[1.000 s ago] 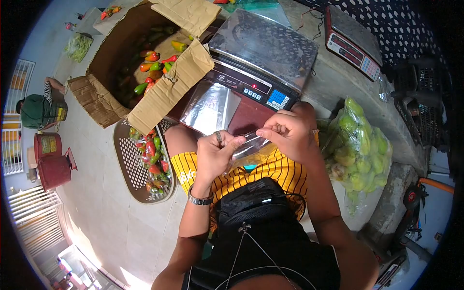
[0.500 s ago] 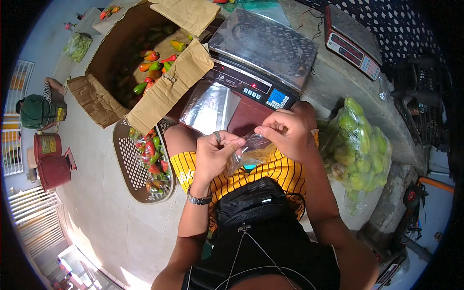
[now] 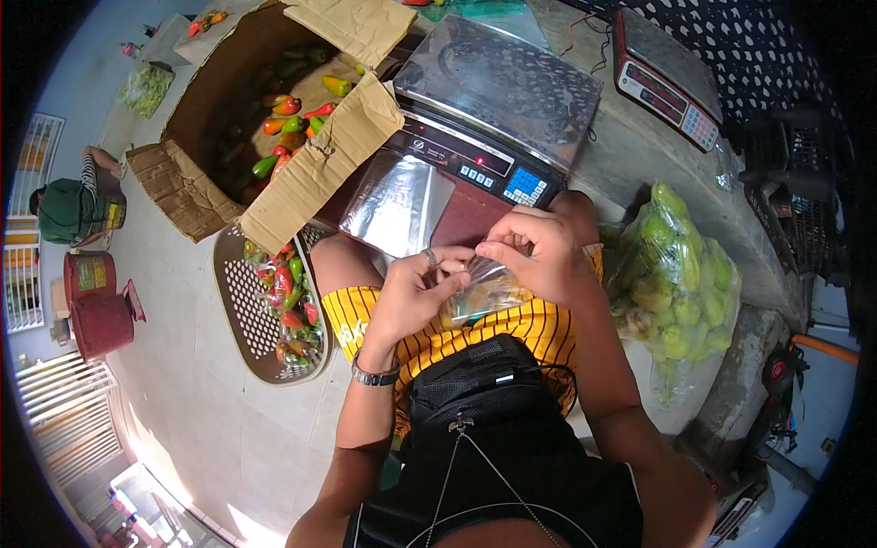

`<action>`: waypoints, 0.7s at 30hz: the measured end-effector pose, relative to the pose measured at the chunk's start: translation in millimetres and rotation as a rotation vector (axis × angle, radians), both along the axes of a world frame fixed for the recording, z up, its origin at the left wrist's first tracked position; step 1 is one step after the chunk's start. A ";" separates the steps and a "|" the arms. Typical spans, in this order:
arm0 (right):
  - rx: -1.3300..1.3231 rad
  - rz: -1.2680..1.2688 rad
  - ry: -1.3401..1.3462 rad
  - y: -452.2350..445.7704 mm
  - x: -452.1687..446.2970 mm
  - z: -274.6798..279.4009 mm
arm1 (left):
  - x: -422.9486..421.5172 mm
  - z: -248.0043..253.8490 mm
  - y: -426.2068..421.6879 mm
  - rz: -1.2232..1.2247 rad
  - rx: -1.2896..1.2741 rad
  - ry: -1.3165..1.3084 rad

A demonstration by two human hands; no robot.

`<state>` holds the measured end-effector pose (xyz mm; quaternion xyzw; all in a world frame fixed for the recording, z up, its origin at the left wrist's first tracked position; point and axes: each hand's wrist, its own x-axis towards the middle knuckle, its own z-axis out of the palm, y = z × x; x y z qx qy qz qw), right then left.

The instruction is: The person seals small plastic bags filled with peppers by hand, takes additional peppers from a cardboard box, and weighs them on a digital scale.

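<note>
A clear plastic bag (image 3: 489, 297) hangs between my two hands above my lap, its top edge pinched. My left hand (image 3: 416, 288) grips its left side between thumb and fingers. On the other side, my right hand (image 3: 534, 251) pinches the rim with thumb and forefinger. Just ahead lies a stack of flat clear bags (image 3: 397, 203), by the front of a digital weighing scale (image 3: 484, 128). To the left, an open cardboard box (image 3: 320, 164) holds red, green and orange peppers (image 3: 285, 114).
A plastic basket (image 3: 239, 306) with bagged peppers stands on the floor at left. Bags of green vegetables (image 3: 676, 283) sit at right. A second scale (image 3: 665, 91) rests on the ledge. Far left are red buckets (image 3: 91, 310) and another person (image 3: 73, 205).
My left hand's fingers have shifted slightly right, nearer my right hand. The bag now hangs wider and lower between them.
</note>
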<state>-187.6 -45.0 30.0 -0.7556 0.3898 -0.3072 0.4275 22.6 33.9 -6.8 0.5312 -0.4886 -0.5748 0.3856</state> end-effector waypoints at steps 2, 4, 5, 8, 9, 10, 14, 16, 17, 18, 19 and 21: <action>0.013 0.044 0.034 -0.1 1.4 0.6 | -4.6 12.1 -2.5 -0.023 -0.049 -0.008; -0.041 0.067 0.069 -0.9 0.4 0.2 | -3.4 22.8 -4.1 -0.077 -0.054 -0.134; -0.068 0.079 0.087 -1.3 0.1 -0.1 | -3.0 13.4 -2.9 -0.058 -0.046 -0.092; -0.062 0.067 0.060 -2.6 0.7 2.0 | -1.1 -11.9 0.7 -0.002 -0.018 -0.036; -0.056 0.061 0.057 -3.0 0.7 1.9 | -0.2 -8.7 0.6 0.014 -0.006 -0.065; -0.050 0.054 0.053 -3.1 0.7 1.5 | 0.5 -5.0 0.5 0.030 0.007 -0.094; -0.056 0.041 0.029 -3.1 2.8 -0.6 | 2.0 8.5 -3.9 0.023 0.109 -0.197; -0.072 0.017 0.029 -3.6 4.8 -0.6 | 2.3 6.1 -4.4 0.008 0.138 -0.173; -0.080 0.005 0.028 -3.4 6.2 -0.6 | 0.6 3.3 -3.8 0.047 0.106 -0.120; -0.109 -0.034 0.008 -3.0 8.1 -1.3 | -2.7 -0.8 -2.5 0.086 0.075 -0.066; -0.138 -0.073 -0.012 -2.7 10.4 -2.5 | -4.4 -4.6 -1.7 0.126 0.043 -0.013; -0.204 -0.163 -0.034 -1.7 14.8 -4.3 | -3.4 -10.3 -0.6 0.099 0.009 -0.043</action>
